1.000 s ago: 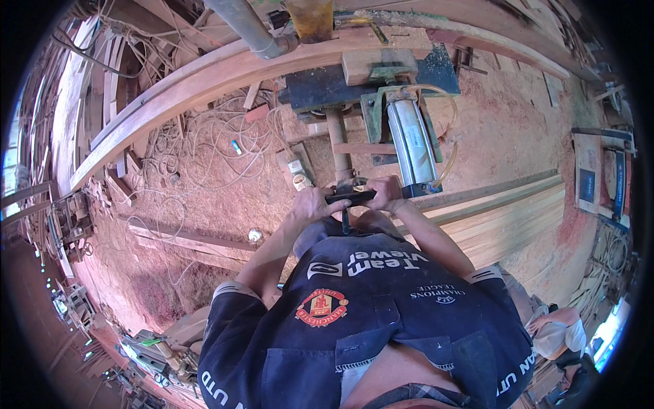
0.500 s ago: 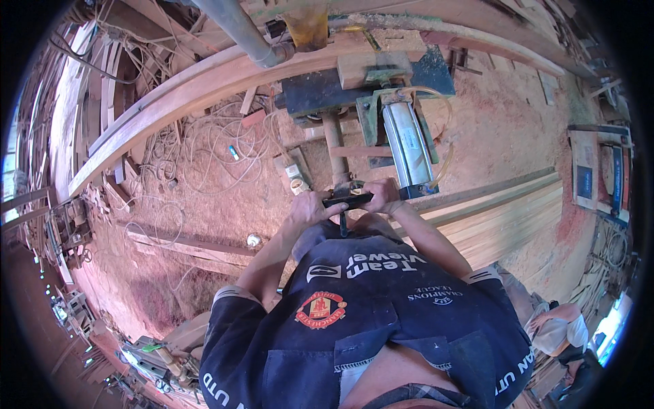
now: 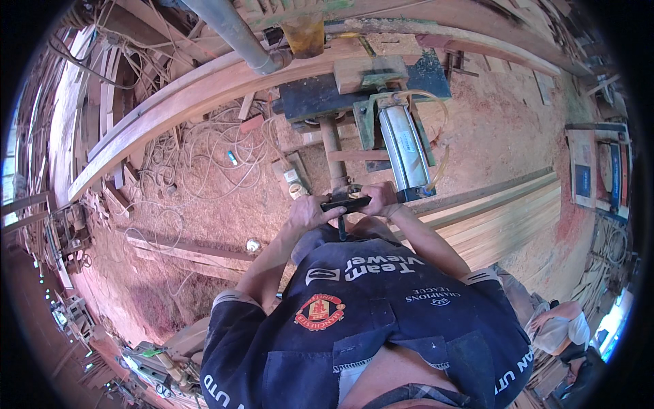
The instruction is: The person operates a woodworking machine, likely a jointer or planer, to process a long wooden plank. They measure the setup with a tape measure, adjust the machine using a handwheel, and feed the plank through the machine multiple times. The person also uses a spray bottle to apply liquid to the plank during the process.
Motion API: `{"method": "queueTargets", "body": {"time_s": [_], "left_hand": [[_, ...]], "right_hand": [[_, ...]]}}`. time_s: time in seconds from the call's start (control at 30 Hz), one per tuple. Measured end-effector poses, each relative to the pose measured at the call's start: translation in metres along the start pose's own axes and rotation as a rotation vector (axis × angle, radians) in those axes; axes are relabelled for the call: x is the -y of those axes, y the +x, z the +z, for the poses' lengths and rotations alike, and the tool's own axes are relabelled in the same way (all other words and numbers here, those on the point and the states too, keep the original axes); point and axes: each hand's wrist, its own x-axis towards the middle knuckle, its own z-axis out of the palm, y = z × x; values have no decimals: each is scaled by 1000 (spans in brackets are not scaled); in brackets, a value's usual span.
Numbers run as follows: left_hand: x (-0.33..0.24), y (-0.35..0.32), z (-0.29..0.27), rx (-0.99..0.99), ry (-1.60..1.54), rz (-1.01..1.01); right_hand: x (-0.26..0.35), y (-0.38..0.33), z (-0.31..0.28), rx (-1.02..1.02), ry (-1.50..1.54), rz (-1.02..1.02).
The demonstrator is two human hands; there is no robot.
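Both of my hands are closed on a black bar-shaped handle point(image 3: 346, 204) in front of my body. My left hand point(image 3: 310, 213) wraps its left end, thumb along the bar. My right hand point(image 3: 380, 199) grips the right end, close to the lower end of a silver pneumatic cylinder point(image 3: 407, 146). From the handle a rusty metal shaft point(image 3: 332, 146) runs away to a dark blue plate point(image 3: 310, 99). A wooden block point(image 3: 371, 73) sits on the plate at the cylinder's far end. My fingertips are partly hidden.
A long curved timber point(image 3: 177, 99) arcs across the far side, under a grey pipe point(image 3: 231, 31). Stacked planks point(image 3: 490, 218) lie at right, and a beam point(image 3: 184, 253) at left. Loose cable point(image 3: 204, 167) coils on the dusty floor. Another person point(image 3: 562, 330) is at lower right.
The picture has shifted slightly, with the plate and wooden block a little lower and further left. Both hands keep their hold on the black handle.
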Motion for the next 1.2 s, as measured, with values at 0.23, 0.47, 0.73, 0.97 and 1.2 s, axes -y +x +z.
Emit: {"method": "queueTargets", "body": {"time_s": [0.23, 0.47, 0.73, 0.97, 1.2], "left_hand": [[2, 2, 2, -9, -3, 13], [15, 1, 5, 2, -96, 60], [77, 5, 25, -75, -330, 309], [80, 10, 29, -30, -262, 225], [78, 8, 30, -65, -247, 206]], "right_hand": [[-3, -1, 1, 1, -2, -1], [-1, 1, -2, 63, -3, 33], [50, 27, -30, 383, -57, 313], [59, 34, -31, 420, -111, 325], [46, 28, -21, 352, -105, 264]]}}
